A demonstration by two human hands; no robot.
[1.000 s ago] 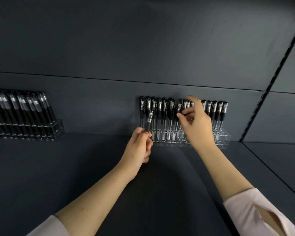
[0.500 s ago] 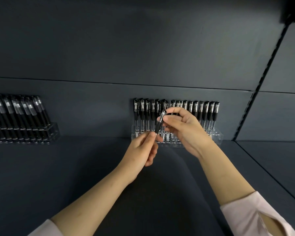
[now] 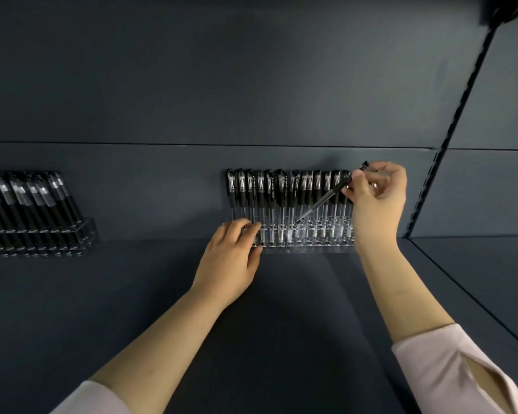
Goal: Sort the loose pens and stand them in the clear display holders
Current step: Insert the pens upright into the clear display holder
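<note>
Shop display: dark shelf (image 3: 132, 294), slotted upright (image 3: 449, 135), rows of identical pens (image 3: 260, 189) in clear holders (image 3: 311, 238).

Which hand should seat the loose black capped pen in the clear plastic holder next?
Right. The right hand pinches the tilted black capped pen near its cap, tip down at the clear plastic holder. The left hand holds no pen; its fingers rest on the holder's left end, probably steadying it.

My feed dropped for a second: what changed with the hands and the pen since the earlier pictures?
The pen passed from the left hand to the right hand, which pinches it tilted, lower end at the clear holder. The left hand let go and rests on the holder's left end. Racked pens and the far-left holder stayed put.
</note>
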